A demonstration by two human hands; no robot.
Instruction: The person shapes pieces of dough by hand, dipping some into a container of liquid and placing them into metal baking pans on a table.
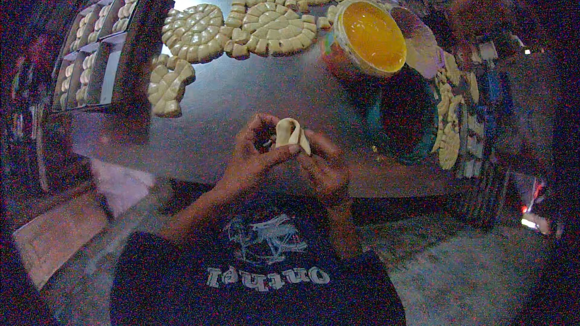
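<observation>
- folded pale dough strip (284,135): between both hands, above the grey table (241,93)
- left hand (257,150): grasping the strip, thumb across its lower front
- right hand (327,169): fingers gripping its right edge
- beyond: rounds of dough pieces (275,29)
- far right: bucket (357,64) of orange-yellow liquid (376,33)
- far left: compartmented box (116,37)

Smooth grey desk (241,87). Clusters of shaped pale dough (275,29) spread from ten to about one o'clock; compartmented box (110,78) at ten, bucket with orange contents (342,55) at one, dark tub (376,118) nearing three.
</observation>
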